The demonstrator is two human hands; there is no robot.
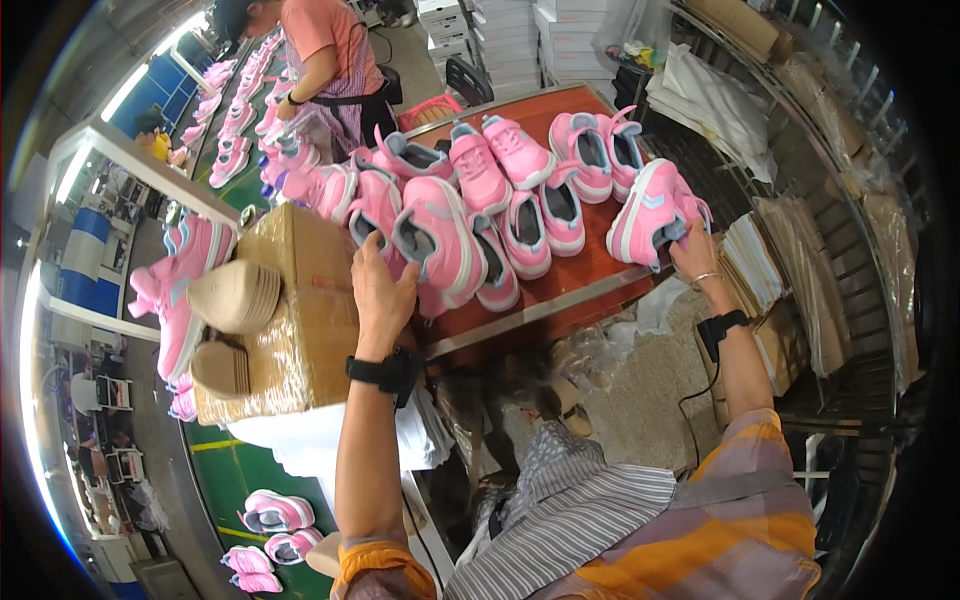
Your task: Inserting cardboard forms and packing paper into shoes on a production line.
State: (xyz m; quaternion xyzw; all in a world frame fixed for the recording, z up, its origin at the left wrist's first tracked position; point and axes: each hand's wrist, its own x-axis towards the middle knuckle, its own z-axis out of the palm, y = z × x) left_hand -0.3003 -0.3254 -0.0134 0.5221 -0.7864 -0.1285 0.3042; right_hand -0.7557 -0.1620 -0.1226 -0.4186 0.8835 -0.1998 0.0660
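Note:
Several pink sneakers with white soles crowd a red-topped table in front of me. My right hand is closed on a pink sneaker at the table's right corner; another pink shoe shows just behind it. On the left, my left hand has its thumb and fingers spread at the near-left shoes, beside a large pink sneaker and the open collar of another sneaker. Whether its fingertips touch them is hard to make out. Both wrists wear black straps.
A taped cardboard box stands left of my left arm, with stacked tan insole-shaped pieces on it. Beyond, a green conveyor carries more pink shoes, and a co-worker stands beside it. White boxes are piled behind. Dark racks line the right.

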